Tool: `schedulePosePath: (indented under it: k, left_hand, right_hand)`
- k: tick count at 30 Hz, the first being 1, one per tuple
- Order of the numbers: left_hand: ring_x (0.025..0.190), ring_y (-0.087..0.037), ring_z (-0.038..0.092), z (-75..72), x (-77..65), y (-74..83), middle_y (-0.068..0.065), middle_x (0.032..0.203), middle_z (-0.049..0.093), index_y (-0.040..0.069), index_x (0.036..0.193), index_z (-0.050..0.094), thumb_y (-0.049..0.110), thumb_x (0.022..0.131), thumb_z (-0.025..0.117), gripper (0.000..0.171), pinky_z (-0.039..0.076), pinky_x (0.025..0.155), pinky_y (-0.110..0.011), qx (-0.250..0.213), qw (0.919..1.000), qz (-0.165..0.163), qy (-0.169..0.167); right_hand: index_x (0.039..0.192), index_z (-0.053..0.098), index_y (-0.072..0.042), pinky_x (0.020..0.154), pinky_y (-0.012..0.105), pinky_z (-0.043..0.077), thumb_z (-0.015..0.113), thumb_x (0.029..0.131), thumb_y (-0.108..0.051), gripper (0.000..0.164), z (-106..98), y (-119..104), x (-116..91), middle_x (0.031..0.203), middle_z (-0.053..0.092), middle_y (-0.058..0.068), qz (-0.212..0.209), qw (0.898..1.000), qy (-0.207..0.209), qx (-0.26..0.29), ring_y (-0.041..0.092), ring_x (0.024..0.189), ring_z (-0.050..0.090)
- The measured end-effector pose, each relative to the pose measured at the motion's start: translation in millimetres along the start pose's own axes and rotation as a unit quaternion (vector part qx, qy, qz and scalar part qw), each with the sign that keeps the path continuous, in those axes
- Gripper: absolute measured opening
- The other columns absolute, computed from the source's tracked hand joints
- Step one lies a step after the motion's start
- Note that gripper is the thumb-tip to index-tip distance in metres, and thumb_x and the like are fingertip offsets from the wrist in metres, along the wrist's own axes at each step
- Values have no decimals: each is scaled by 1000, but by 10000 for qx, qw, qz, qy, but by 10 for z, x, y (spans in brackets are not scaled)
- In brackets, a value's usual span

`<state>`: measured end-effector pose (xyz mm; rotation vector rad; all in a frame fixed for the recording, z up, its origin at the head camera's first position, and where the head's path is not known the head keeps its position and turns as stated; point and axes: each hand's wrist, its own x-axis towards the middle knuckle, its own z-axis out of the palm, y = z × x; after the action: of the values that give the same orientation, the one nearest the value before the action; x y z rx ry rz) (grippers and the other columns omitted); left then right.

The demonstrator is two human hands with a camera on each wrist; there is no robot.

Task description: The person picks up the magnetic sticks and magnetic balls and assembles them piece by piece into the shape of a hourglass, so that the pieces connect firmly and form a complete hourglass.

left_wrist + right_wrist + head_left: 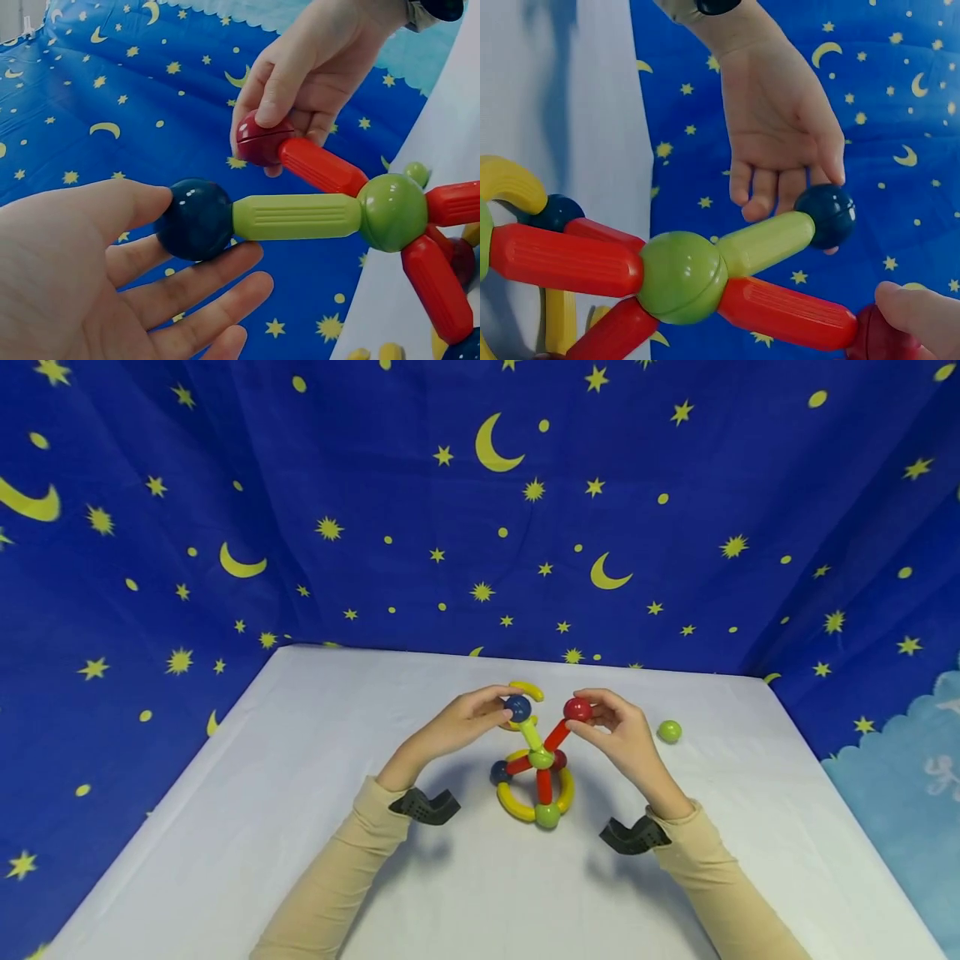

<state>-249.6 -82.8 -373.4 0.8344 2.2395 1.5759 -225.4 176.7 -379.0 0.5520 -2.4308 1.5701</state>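
Note:
A ball-and-rod construction toy stands on the white table, with a yellow curved ring (516, 804) at its base. Red rods (544, 787) rise from the ring to a green ball (394, 212) in the centre. From that ball a light green rod (296, 217) and another red rod (787, 313) slant upward. My left hand (467, 720) pinches the dark blue ball (196, 219) that tips the green rod, its lower fingers spread. Between thumb and fingers, my right hand (622, 735) holds the red ball (577, 709) topping the slanted red rod.
A loose green ball (670, 732) lies to the right of the right hand. Behind the toy is a yellow curved piece (527, 691), with another partly hidden near the left hand. A blue star-patterned cloth (420, 510) hangs past the white table's (315, 710) far edge.

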Motion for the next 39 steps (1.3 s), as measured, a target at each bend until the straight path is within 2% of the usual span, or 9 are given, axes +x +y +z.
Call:
schedulePosePath:
  k: [8, 12, 16, 20, 25, 28, 30, 34, 39]
  left_hand:
    - [104, -20, 65, -40, -13, -27, -12, 115, 66, 13, 138, 47, 24, 99, 50, 41, 50, 95, -38, 406, 9992, -34, -1]
    - [102, -20, 64, -58, -24, -16, -12, 112, 67, 14, 138, 48, 25, 99, 51, 41, 49, 94, -39, 537, 9985, -43, -42]
    - [102, -23, 63, -71, -37, -1, -12, 111, 67, 15, 138, 48, 24, 99, 51, 40, 50, 93, -39, 639, 9979, -63, -9]
    - [101, -22, 63, -68, -41, 17, -11, 110, 68, 16, 138, 48, 25, 99, 51, 40, 50, 91, -39, 745, 9971, -124, 32]
    - [99, -18, 64, -26, -33, 32, -8, 110, 67, 17, 138, 47, 27, 99, 51, 41, 50, 90, -37, 840, 9962, -215, -46]
    - [100, -17, 64, 6, -22, 25, -7, 110, 67, 18, 138, 48, 29, 99, 51, 41, 50, 89, -36, 830, 9963, -210, -116]
    - [100, -17, 64, 15, -19, 22, -7, 110, 67, 17, 138, 47, 29, 99, 51, 41, 50, 89, -36, 810, 9965, -178, -144]
    - [99, -17, 64, -1, -30, 24, -7, 110, 67, 18, 138, 47, 29, 99, 51, 41, 51, 87, -34, 812, 9965, -169, -104]
    - [100, -18, 64, -53, -59, 16, -8, 111, 67, 17, 138, 47, 27, 99, 51, 41, 50, 84, -32, 829, 9963, -209, -17]
  right_hand:
    - [122, 58, 1, 79, 14, 51, 71, 85, -13, 41, -6, 3, 87, 111, 65, 20, 166, 9993, -333, -98, 2, 85, 59]
    - [123, 58, 1, 75, 14, 51, 59, 94, -19, 35, -27, 109, 180, 113, 63, 22, 312, 9993, -218, -31, -1, 83, 58]
    - [122, 57, 3, 73, 15, 50, 48, 100, -28, 39, -16, 332, 386, 115, 62, 26, 683, 9974, -95, 209, -3, 82, 59]
    - [119, 59, 6, 76, 20, 50, 55, 96, -24, 38, 65, 630, 680, 114, 63, 26, 958, 9929, -601, -361, 9, 88, 60]
    - [118, 58, 9, 87, 38, 51, 60, 92, -14, 35, 208, 992, 984, 115, 62, 27, 1037, 9775, -1387, -1205, 34, 99, 60]
    - [117, 59, 8, 84, 38, 51, 62, 91, -16, 36, 273, 1168, 1103, 113, 63, 26, 1240, 9680, -1636, -1445, 33, 97, 60]
    - [115, 60, 7, 80, 35, 51, 65, 89, -18, 36, 304, 1255, 1171, 110, 64, 25, 1201, 9657, -1739, -1510, 30, 93, 60]
    - [111, 62, 7, 75, 31, 51, 69, 84, -15, 36, 363, 1349, 1261, 103, 66, 23, 968, 9665, -1869, -1470, 26, 86, 60]
    - [109, 64, 9, 82, 38, 54, 69, 79, -7, 34, 421, 1375, 1293, 102, 67, 25, 850, 9676, -1791, -1565, 26, 85, 62]
